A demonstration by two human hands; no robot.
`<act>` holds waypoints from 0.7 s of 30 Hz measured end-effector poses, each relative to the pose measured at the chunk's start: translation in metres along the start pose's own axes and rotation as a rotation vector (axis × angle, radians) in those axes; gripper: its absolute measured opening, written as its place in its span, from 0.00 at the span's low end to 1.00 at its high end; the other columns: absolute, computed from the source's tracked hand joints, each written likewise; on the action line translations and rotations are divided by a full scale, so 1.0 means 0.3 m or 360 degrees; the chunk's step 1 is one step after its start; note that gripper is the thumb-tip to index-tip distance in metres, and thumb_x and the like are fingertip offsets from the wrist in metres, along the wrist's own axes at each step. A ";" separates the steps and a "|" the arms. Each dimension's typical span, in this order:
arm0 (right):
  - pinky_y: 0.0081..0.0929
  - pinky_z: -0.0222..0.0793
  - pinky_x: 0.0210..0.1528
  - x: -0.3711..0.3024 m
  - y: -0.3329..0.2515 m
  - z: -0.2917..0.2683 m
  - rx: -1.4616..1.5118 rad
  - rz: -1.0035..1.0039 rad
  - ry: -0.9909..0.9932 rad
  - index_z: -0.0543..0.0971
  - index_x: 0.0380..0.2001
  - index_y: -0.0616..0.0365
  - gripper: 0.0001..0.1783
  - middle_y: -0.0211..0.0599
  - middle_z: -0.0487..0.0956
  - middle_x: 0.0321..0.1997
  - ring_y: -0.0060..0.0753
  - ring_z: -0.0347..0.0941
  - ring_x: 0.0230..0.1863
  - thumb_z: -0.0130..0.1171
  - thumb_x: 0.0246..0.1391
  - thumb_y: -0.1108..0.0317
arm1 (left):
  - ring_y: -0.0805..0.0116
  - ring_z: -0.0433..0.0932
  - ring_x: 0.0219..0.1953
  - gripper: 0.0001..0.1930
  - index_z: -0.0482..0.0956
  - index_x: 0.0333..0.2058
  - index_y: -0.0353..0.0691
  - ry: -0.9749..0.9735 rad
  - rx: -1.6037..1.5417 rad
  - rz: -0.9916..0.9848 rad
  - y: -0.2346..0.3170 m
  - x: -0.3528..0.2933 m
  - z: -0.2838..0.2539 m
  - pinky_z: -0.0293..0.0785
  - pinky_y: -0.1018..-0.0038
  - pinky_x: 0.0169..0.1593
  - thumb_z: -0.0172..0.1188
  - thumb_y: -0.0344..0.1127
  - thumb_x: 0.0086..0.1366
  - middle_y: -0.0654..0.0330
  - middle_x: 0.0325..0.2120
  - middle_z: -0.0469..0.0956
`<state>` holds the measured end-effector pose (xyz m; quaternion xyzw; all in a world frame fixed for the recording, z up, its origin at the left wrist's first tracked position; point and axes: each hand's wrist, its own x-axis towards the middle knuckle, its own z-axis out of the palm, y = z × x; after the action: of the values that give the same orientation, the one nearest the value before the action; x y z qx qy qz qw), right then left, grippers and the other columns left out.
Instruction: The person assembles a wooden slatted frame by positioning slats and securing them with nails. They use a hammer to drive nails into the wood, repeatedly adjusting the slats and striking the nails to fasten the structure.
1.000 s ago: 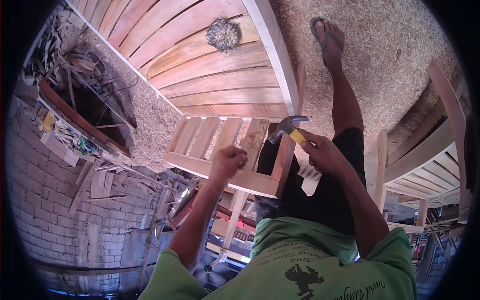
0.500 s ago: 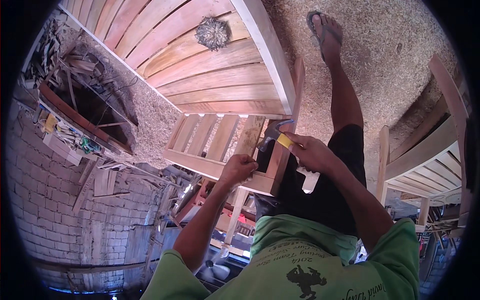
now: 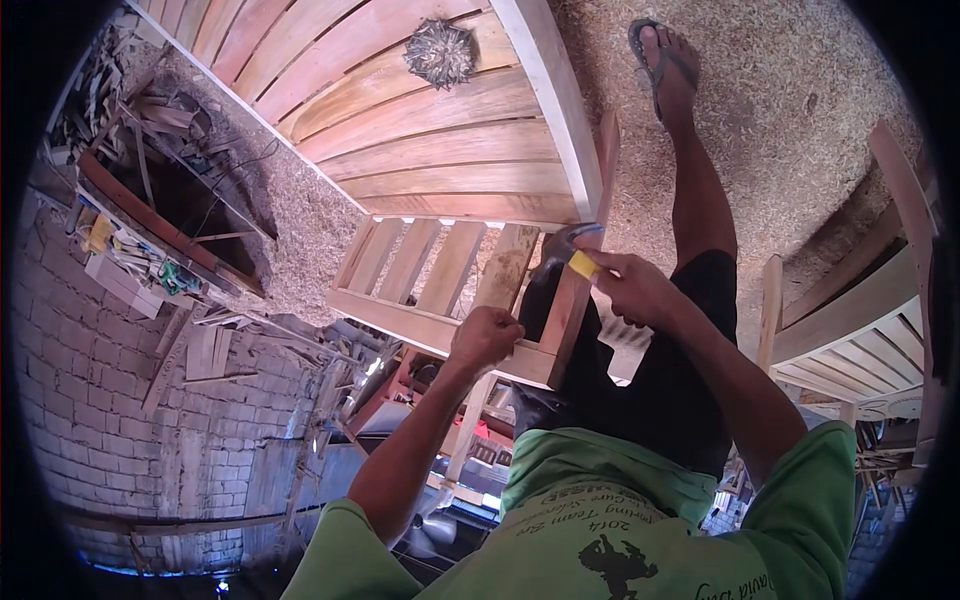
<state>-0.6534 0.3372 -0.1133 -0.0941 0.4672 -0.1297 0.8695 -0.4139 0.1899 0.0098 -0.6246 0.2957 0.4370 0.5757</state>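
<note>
My right hand is wrapped round the handle of a claw hammer with a dark metal head and a yellow grip. The hammer's head hangs just above the open gap at the right end of a slatted wooden frame. On the frame's near rail rests my left hand, its fingers pinched together by the lower end of a stained slat. Whatever those fingers hold is too small or hidden to make out.
A large slatted wooden panel adjoins the frame, with a round bristly bundle on it. My sandalled foot stands on shavings. Another slatted wooden piece is at the right. Scrap wood and a block wall lie left.
The hammer has tilted and risen slightly in my right hand, moving a little to the right. My left hand stays pinched at the same slat.
</note>
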 end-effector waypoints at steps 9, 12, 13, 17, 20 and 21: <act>0.35 0.78 0.32 0.055 0.008 0.020 0.0091 0.0006 -0.0407 0.77 0.71 0.54 0.28 0.37 0.81 0.25 0.29 0.79 0.23 0.56 0.71 0.61 | 0.68 0.86 0.25 0.14 0.92 0.35 0.39 -0.0027 0.0079 -0.0072 -0.032 0.050 -0.001 0.81 0.67 0.38 0.70 0.45 0.61 0.59 0.22 0.86; 0.33 0.76 0.31 0.047 -0.048 -0.001 0.0154 0.0115 -0.0431 0.77 0.72 0.54 0.28 0.36 0.81 0.26 0.26 0.78 0.22 0.57 0.72 0.61 | 0.65 0.88 0.29 0.15 0.92 0.36 0.41 -0.0015 0.0097 -0.0059 -0.067 0.071 0.016 0.82 0.65 0.42 0.70 0.46 0.61 0.58 0.24 0.88; 0.33 0.77 0.31 0.047 -0.061 -0.003 0.0202 0.0103 -0.0320 0.77 0.72 0.55 0.28 0.36 0.81 0.27 0.26 0.78 0.22 0.57 0.72 0.61 | 0.67 0.86 0.27 0.14 0.91 0.36 0.37 0.0001 0.0084 -0.0038 -0.063 0.069 0.018 0.80 0.67 0.38 0.71 0.43 0.62 0.58 0.23 0.86; 0.28 0.74 0.26 0.102 0.055 0.046 -0.0042 -0.0371 -0.0278 0.74 0.75 0.52 0.29 0.35 0.79 0.25 0.23 0.76 0.21 0.56 0.75 0.58 | 0.71 0.82 0.24 0.13 0.89 0.35 0.31 0.0044 0.0098 0.0043 -0.060 0.066 0.014 0.77 0.71 0.32 0.72 0.38 0.63 0.59 0.22 0.84; 0.26 0.73 0.25 0.071 0.025 0.023 -0.0079 -0.0259 -0.0354 0.74 0.75 0.50 0.29 0.34 0.79 0.24 0.22 0.76 0.21 0.55 0.76 0.56 | 0.71 0.82 0.25 0.13 0.90 0.34 0.32 0.0079 0.0161 0.0037 -0.031 0.050 0.009 0.78 0.71 0.33 0.72 0.39 0.62 0.58 0.23 0.85; 0.27 0.74 0.26 0.047 -0.024 -0.010 0.0034 -0.0059 -0.0351 0.75 0.74 0.51 0.28 0.35 0.79 0.25 0.22 0.76 0.21 0.55 0.76 0.56 | 0.71 0.83 0.25 0.13 0.90 0.34 0.33 0.0090 0.0182 0.0022 -0.024 0.042 0.014 0.78 0.71 0.34 0.72 0.40 0.62 0.58 0.23 0.85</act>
<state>-0.6495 0.3260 -0.1240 -0.1069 0.3654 -0.1396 0.9141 -0.4028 0.1968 0.0022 -0.6007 0.3408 0.4056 0.5987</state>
